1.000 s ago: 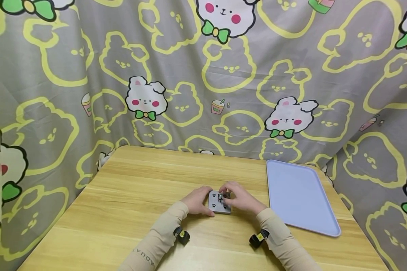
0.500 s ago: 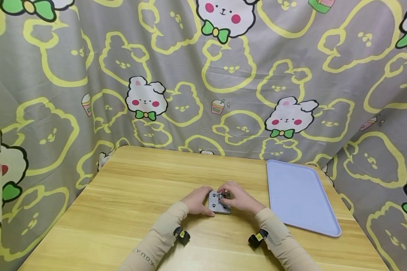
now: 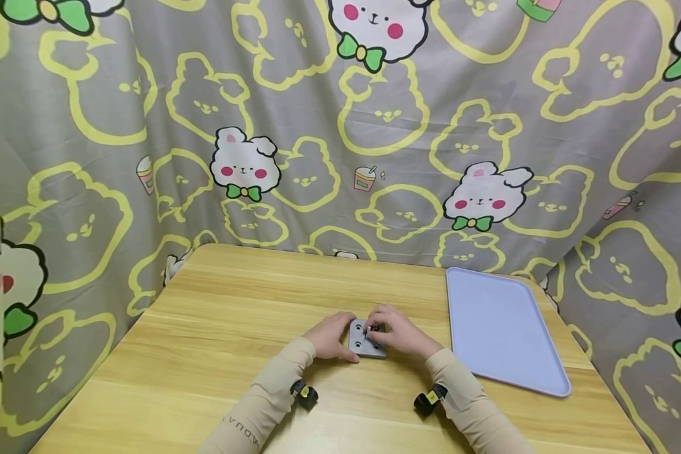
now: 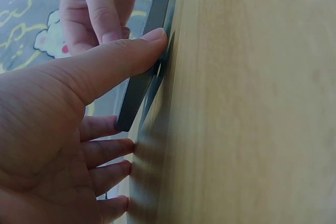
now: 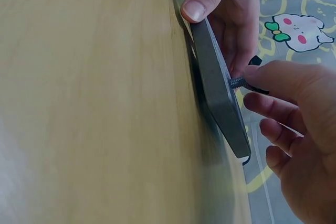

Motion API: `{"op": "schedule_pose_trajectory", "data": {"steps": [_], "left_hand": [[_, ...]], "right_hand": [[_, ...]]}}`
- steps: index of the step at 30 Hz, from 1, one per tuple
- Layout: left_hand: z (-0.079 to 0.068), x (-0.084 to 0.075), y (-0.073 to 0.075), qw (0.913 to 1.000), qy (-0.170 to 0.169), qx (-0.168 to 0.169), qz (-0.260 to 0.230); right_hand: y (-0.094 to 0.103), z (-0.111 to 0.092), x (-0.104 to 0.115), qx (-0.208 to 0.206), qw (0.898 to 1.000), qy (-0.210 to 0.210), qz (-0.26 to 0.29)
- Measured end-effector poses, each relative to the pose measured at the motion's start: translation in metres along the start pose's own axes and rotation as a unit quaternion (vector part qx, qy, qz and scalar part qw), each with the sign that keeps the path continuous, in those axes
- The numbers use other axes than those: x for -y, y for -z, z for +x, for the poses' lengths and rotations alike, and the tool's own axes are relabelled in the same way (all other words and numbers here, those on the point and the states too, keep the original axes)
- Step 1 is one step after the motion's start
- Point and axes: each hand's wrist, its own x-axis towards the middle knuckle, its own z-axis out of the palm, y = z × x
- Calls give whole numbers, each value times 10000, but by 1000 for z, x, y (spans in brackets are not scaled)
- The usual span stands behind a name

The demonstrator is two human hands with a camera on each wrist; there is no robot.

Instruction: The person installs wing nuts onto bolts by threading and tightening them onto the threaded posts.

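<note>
A flat grey metal plate (image 3: 362, 349) with several round holes lies on the wooden table. My left hand (image 3: 330, 335) holds it by its edges, thumb at the near side, index finger at the far side. In the right wrist view a threaded bolt (image 5: 238, 82) stands out from the plate's top face. My right hand (image 3: 397, 329) pinches its upper end between thumb and index finger, the other fingers loosely curled. Dark parts show beside the thumb at that end; its full shape is hidden by the fingers.
A pale blue tray (image 3: 502, 328) lies on the right of the wooden table (image 3: 232, 315). Behind and at the sides hangs a grey patterned curtain (image 3: 318, 113). Black wrist cameras (image 3: 304, 395) sit on both sleeves.
My right hand's fingers have shifted and turned slightly around the bolt's top, and the right wrist has moved a little left. The left hand and plate stay where they were.
</note>
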Motion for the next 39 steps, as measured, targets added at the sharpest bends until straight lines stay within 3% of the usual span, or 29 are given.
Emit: {"op": "schedule_pose_trajectory", "data": {"steps": [9, 15, 22, 28, 35, 39], "left_hand": [[1, 1, -1, 10000, 59, 18, -25], [0, 0, -1, 10000, 22, -19, -35], [2, 2, -2, 10000, 49, -20, -32], [0, -1, 0, 10000, -16, -23, -59], [-1, -2, 0, 9999, -84, -102, -100], [0, -1, -1, 9999, -66, -102, -109]], "right_hand": [[-7, 3, 1, -475, 9986, 156, -170], [-12, 4, 2, -589, 9980, -169, -146], [-13, 6, 10, -373, 9965, -698, -283], [-5, 2, 14, -285, 9984, -471, -146], [7, -4, 6, -269, 9985, -199, 428], [10, -5, 1, -301, 9990, -131, 308]]}}
